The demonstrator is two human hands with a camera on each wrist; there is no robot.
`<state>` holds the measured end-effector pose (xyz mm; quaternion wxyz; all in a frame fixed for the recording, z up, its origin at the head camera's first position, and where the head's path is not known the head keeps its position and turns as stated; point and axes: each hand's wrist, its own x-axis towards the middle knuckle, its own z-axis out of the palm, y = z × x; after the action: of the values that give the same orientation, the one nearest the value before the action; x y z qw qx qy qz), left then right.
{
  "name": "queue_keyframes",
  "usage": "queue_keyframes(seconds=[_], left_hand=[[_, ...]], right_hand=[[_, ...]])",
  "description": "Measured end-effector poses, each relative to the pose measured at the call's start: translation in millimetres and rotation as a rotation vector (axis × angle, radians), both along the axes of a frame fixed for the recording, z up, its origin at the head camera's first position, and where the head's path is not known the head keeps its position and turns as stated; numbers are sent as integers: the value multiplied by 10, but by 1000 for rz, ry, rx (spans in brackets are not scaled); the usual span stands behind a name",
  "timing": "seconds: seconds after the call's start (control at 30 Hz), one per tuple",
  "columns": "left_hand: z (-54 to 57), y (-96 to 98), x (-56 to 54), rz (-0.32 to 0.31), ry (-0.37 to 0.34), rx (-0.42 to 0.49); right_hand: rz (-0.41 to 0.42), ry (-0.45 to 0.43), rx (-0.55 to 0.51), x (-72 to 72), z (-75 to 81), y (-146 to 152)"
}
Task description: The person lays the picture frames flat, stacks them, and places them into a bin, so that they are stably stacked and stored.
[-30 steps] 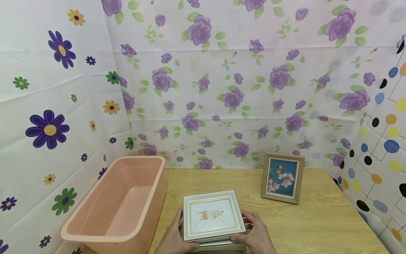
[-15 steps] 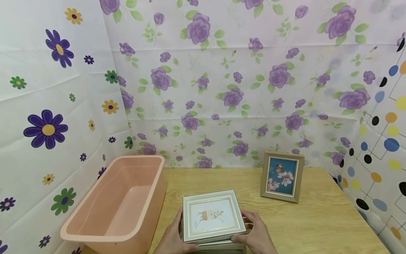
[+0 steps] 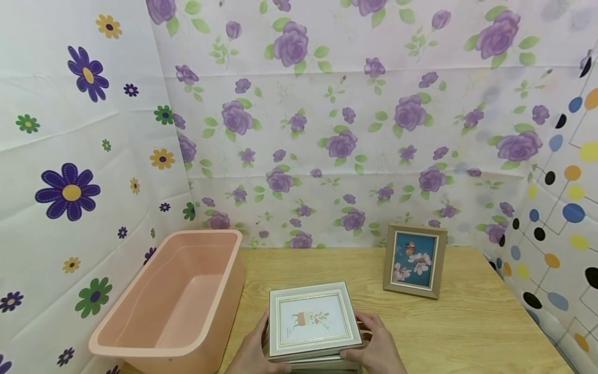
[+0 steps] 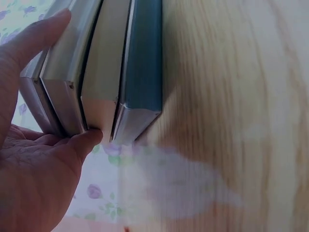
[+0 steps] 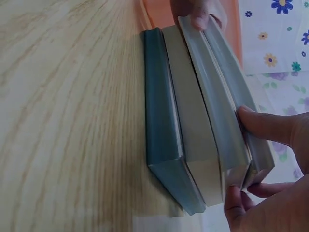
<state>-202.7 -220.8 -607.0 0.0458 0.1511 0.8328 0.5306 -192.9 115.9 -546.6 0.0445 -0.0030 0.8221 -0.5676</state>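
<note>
A white picture frame (image 3: pixel 314 318), showing an animal-and-leaves print, lies face up on top of a stack of several frames at the table's near edge. My left hand (image 3: pixel 254 350) holds the stack's left side, thumb on the near edge, fingers around the side. On the right side my right hand (image 3: pixel 378 347) grips the upper frames, thumb in front. In the right wrist view, a beige frame (image 5: pixel 194 116) and a blue-green frame (image 5: pixel 161 104) lie lowest, the blue-green one against the wooden table. The left fingertips reach the beige frame's corner (image 4: pixel 99 106) in the left wrist view.
A deep pink plastic tub (image 3: pixel 224 306) stands left of the stack. At the back right, a tan picture frame (image 3: pixel 390 265) with a blossom photo stands upright on the wooden table (image 3: pixel 472 322). Patterned cloths (image 3: pixel 299 156) hang behind and on both sides.
The left thumb sits slightly lower along the near edge of the top frame. Both hands keep their hold, and the stack stays in place.
</note>
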Motion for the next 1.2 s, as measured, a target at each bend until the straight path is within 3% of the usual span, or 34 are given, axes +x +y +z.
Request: queue_keyframes(seconds=[0.1, 0.2, 0.4, 0.63, 0.73, 0.83, 1.03, 1.13, 1.2], left_hand=[[-275, -84, -124, 5, -12, -35], [-406, -133, -195, -1, -45, -60], [-460, -177, -225, -20, -25, -111], [-483, -194, -233, -40, -42, -38], [-478, -183, -219, -53, -64, 45], [-310, -128, -121, -68, -66, 131], [323, 67, 210, -8, -139, 244], [507, 124, 319, 30, -197, 301], [555, 135, 357, 53, -200, 299]], right_hand=[[35, 13, 38, 9, -23, 7], [61, 33, 58, 31, -50, 14], [53, 71, 40, 82, -78, 22], [51, 84, 45, 85, -64, 28], [61, 75, 32, 84, -57, 37], [78, 54, 0, 94, -55, 58], [48, -34, -86, 133, -42, 120], [2, -32, -99, 144, -20, 172], [-29, -22, -95, 147, 10, 218]])
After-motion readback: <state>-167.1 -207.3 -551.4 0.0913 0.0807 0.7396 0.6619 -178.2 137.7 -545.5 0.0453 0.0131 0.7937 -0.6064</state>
